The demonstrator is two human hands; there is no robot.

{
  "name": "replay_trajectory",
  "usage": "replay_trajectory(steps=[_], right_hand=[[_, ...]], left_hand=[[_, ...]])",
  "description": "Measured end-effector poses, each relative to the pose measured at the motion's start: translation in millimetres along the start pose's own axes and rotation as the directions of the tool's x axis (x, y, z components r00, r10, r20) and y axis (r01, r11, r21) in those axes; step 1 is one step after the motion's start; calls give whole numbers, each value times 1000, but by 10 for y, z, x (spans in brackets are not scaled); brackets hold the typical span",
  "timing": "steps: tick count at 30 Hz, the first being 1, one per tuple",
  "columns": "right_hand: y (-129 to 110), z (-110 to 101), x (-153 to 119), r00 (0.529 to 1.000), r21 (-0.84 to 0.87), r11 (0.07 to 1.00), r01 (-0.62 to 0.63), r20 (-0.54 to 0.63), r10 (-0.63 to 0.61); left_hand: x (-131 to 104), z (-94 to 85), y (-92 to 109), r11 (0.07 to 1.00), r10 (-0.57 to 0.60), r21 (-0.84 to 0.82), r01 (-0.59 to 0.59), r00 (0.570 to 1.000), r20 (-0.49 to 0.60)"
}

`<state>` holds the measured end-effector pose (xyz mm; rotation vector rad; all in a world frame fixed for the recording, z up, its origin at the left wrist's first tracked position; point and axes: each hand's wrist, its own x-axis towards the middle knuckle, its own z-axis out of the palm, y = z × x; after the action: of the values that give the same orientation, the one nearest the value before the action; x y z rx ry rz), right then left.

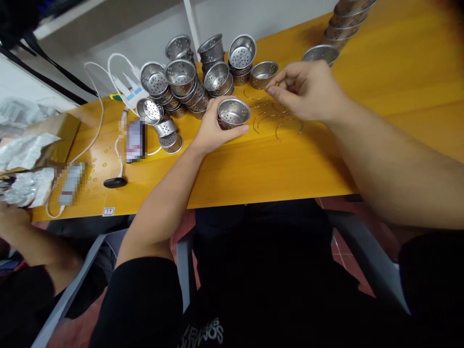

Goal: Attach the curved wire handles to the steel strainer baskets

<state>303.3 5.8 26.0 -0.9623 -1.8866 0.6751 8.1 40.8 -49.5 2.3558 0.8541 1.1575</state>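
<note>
My left hand (pixel 210 133) curls around a perforated metal cup (pixel 233 113) standing upright on the yellow table (pixel 253 169). My right hand (pixel 306 89), fingertips pressed together, pinches a thin wire handle (pixel 270 88) above loose wire handles (pixel 277 121), beside the pile of cups (pixel 195 77).

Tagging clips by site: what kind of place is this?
Probably a small assembly workshop or hand-work bench. Many identical perforated metal cups are heaped on a yellow table, loose wire handles lie beside them, and a co-worker's hand works at the same table.
</note>
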Motion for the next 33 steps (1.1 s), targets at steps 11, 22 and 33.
replay_trajectory(steps=[11, 22, 33], right_hand=[[-326, 388, -89, 1000, 45, 999, -9, -15, 10], [-377, 438, -111, 996, 84, 993, -78, -26, 80], [-339, 456, -96, 995, 52, 994, -97, -30, 99]], left_hand=[[24, 105, 239, 992, -24, -118, 34, 996, 86], [23, 134, 382, 994, -60, -87, 69, 993, 98], [24, 110, 469, 994, -88, -52, 94, 990, 107]])
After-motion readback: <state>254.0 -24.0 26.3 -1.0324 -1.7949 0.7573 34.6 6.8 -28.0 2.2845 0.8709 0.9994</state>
